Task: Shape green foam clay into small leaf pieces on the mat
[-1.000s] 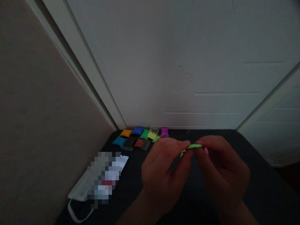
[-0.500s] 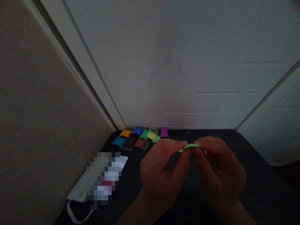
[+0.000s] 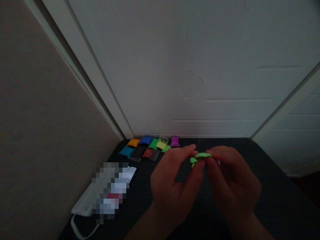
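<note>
A thin, bent piece of light green modelling clay (image 3: 203, 155) is held up between my two hands, above the dark table. My left hand (image 3: 172, 180) pinches its left end with the thumb below and a finger above, while one fingertip is lifted off. More of the green clay (image 3: 193, 160) shows in small lumps behind the left thumb. The clay's right end is between the thumb and forefinger of my right hand (image 3: 232, 180). A small pink spot shows behind the right fingers; I cannot make out what it is.
Several small packets lie at the back of the table (image 3: 207, 206), among them an orange one (image 3: 134, 143), a blue one (image 3: 146, 140) and a purple one (image 3: 175, 141). A phone (image 3: 131, 174) and a white strapped item (image 3: 83, 203) lie at left. A white panelled surface (image 3: 150, 66) rises behind.
A fingertip of my left hand has lifted up from the clay. More of the green lumps at its left end now shows. My right hand has barely moved.
</note>
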Motion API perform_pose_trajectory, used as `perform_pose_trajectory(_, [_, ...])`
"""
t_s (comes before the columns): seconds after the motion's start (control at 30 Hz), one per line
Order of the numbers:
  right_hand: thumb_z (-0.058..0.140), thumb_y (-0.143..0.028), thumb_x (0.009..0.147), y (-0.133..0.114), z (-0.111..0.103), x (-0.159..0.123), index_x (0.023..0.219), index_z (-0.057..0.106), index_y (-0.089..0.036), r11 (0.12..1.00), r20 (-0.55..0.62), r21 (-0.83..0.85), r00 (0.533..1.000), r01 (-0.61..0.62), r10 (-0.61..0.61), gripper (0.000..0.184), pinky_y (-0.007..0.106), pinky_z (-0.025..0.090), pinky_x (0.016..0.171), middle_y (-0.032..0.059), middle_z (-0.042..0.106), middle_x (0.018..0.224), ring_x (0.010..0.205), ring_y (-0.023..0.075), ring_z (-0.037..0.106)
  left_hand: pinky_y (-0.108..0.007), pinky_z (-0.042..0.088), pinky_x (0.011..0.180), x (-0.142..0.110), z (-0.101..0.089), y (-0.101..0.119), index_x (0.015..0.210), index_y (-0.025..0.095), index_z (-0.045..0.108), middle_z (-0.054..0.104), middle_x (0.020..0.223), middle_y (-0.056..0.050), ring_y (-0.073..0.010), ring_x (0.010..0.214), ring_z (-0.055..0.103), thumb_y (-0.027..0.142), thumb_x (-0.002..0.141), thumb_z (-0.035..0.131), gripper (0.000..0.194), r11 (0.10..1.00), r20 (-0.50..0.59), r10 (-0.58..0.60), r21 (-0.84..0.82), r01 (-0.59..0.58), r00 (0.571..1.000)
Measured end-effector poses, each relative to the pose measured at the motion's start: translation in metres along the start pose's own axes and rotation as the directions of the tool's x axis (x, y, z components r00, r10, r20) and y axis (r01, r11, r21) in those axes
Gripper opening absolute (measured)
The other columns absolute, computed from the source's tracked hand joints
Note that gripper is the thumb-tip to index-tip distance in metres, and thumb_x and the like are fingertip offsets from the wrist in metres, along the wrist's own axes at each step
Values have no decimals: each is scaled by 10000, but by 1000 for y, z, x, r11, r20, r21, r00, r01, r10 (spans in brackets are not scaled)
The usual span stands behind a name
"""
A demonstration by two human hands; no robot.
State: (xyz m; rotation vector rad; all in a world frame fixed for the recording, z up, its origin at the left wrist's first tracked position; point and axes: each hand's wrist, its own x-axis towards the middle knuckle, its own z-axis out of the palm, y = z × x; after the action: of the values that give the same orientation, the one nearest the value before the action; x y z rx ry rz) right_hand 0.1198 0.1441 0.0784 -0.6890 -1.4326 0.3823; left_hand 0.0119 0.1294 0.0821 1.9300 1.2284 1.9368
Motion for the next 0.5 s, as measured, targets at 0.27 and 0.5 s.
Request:
perform_pose_trajectory(0.27, [544, -104, 738, 3, -2, 0, 929, 577, -223, 998, 44, -61, 999, -20, 23, 227, 269, 438, 585, 11, 578, 797, 713, 134, 531, -225, 493, 690, 1, -2, 2, 904, 190, 589, 650, 825, 1, -110, 733, 602, 62, 681, 586, 258, 988, 8, 73, 135, -73, 997])
perform_pose_trajectory(0.5, [567, -38, 683, 6, -1, 0, 934, 568, -185, 973, 9, -80, 976, 216, -216, 291, 304, 447, 587, 20, 593, 779, 710, 155, 558, -239, 490, 700, -1, 0, 0, 971, 168, 580, 645, 859, -15, -124, 795, 590, 50, 667, 590, 326, 980, -32, 149, 139, -143, 988])
